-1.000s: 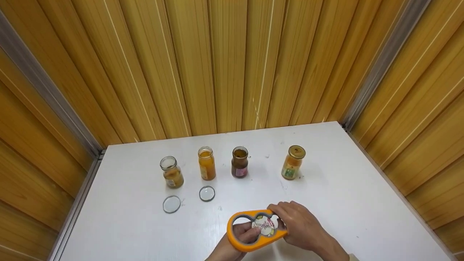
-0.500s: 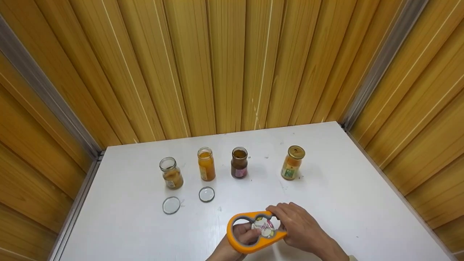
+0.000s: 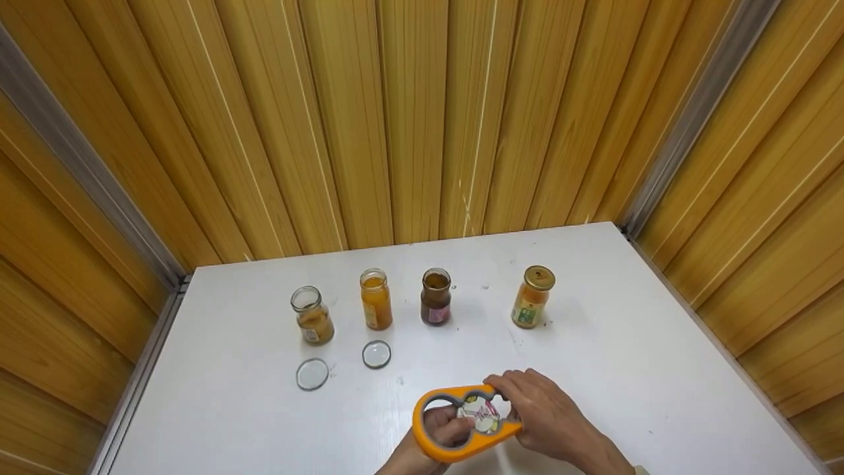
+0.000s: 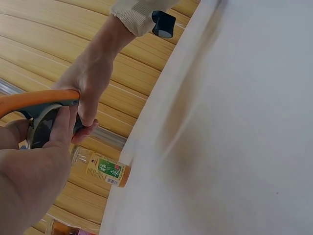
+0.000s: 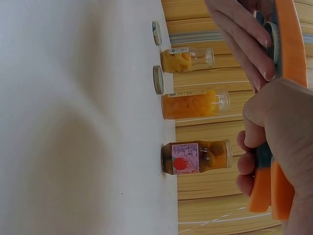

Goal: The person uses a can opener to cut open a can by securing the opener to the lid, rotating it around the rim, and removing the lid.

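An orange jar opener with grey-lined round openings [image 3: 455, 454] is held above the front of the table in the head view. My right hand [image 3: 550, 415] grips its right end, fingers curled round the handles. My left hand [image 4: 39, 166] pinches a patterned round jar lid [image 3: 480, 414] that sits within the opener's middle opening. The left thumb lies on the lid's top, seen through the opener; the other fingers are under it, partly hidden. Beyond the hands stands an open dark jar with a pink label [image 3: 436, 307], its contents brownish.
An uncapped jar of pale yellow contents [image 3: 316, 326] and an uncapped orange jar [image 3: 376, 310] stand left. Two lids lie before them, a left lid [image 3: 312, 374] and a right lid [image 3: 376, 354]. A gold-capped jar [image 3: 529, 303] stands right. Wood-panelled walls [image 3: 415, 132] enclose the table.
The lid has shifted slightly leftward within the opener. Otherwise both hands and the opener stay almost still, and the jars have not moved.
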Available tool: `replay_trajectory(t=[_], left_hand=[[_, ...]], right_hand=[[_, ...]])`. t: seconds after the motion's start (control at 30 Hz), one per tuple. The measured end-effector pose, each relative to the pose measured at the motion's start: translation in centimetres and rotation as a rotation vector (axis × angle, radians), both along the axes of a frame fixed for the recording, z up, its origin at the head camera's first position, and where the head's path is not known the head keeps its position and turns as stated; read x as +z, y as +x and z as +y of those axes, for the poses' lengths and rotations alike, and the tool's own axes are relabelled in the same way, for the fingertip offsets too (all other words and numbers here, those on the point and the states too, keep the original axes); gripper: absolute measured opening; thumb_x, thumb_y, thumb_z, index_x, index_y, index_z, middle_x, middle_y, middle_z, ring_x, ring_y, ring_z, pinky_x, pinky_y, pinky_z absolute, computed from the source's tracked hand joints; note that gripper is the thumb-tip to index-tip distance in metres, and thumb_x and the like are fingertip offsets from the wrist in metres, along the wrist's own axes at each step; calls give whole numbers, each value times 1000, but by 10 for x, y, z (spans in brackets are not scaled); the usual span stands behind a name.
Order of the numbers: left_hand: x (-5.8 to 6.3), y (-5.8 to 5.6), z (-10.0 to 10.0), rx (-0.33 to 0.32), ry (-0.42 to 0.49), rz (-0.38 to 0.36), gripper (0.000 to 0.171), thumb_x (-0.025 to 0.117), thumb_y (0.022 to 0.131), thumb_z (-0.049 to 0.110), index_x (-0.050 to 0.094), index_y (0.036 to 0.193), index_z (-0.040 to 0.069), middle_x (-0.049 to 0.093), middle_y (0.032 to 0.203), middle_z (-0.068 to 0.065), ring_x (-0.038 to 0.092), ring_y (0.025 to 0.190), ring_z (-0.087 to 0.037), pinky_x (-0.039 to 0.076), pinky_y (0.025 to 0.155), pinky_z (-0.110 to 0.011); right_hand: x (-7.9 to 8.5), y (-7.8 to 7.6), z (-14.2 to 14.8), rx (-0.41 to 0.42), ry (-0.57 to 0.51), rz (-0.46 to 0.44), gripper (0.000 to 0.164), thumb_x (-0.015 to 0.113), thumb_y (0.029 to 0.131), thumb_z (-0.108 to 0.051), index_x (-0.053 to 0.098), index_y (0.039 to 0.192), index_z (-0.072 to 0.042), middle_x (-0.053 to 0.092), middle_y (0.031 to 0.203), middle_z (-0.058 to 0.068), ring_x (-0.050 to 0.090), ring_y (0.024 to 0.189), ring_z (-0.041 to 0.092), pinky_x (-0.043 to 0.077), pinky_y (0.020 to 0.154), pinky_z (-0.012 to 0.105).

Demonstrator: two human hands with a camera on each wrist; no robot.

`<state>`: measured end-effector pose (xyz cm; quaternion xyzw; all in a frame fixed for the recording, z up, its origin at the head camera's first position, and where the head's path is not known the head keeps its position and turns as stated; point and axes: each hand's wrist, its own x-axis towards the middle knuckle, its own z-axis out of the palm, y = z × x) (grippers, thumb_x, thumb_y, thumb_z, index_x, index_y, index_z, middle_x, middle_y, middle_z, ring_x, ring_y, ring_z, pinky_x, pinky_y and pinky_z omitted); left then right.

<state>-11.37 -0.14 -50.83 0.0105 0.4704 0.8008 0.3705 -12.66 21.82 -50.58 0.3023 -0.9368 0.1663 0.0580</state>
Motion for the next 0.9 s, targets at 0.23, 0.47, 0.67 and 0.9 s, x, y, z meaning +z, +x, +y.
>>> replay_trajectory(t=[0.23,0.47,0.67,0.9], left_hand=[[-1,-1,0,-5,-5,-1,42,59,88,21,54,122,-3,63,113,-14,61,97,-19,48,88,-30],[-1,0,1,5,38,12,41,58,89,18,53,124,-3,61,115,-15,61,98,-20,47,90,-31],[-2,1,-1,15,27,4,41,58,89,18,53,124,-3,62,115,-15,61,98,-19,47,89,-31],[-3,3,5,73,-32,-30,35,56,91,7,52,124,-5,63,112,-14,62,98,-24,49,87,-35]], right_hand=[[-1,0,0,-5,11,4,64,65,70,0,49,125,-27,50,96,-19,45,79,2,41,74,30],[-2,1,0,6,9,54,66,64,66,4,50,124,-25,51,97,-19,46,81,1,41,76,31],[-2,1,1,24,16,54,66,64,67,5,48,126,-20,52,101,-17,47,87,3,41,81,32],[2,2,3,-28,17,20,67,70,67,0,44,125,-20,56,108,-11,47,87,6,43,81,31]])
